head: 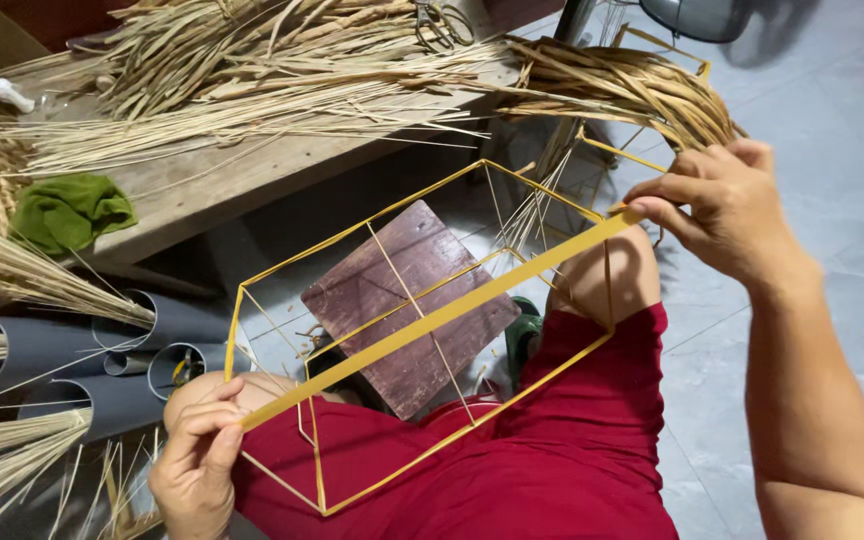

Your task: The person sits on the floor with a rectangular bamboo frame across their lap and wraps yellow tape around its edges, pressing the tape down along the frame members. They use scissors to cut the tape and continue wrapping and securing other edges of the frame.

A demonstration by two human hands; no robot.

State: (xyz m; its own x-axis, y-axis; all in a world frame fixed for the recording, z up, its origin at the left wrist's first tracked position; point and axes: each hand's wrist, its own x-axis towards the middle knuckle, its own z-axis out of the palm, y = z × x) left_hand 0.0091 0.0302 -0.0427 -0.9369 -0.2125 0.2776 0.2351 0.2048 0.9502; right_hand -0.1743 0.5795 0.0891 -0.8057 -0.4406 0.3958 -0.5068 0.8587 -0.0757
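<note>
A flat strip [442, 320] runs slantwise between the two grips, one end pinched in the left hand [195, 460] low at the near left, the other in the right hand [722, 205] up at the far right. The strip lies across a wire frame [552, 375] that rests on the person's lap. Through the frame, beneath the strip's middle, stands a wooden stool [407, 300] on the floor. Left of the left-hand grip lie pipes [122, 395] with reed bundles [12, 465] in them. Beyond the stool runs a wooden bench [212, 185] with dried reeds [252, 70] and a cloth [70, 210] on it. Just behind the right-hand grip lies a curved reed bundle [632, 90].
</note>
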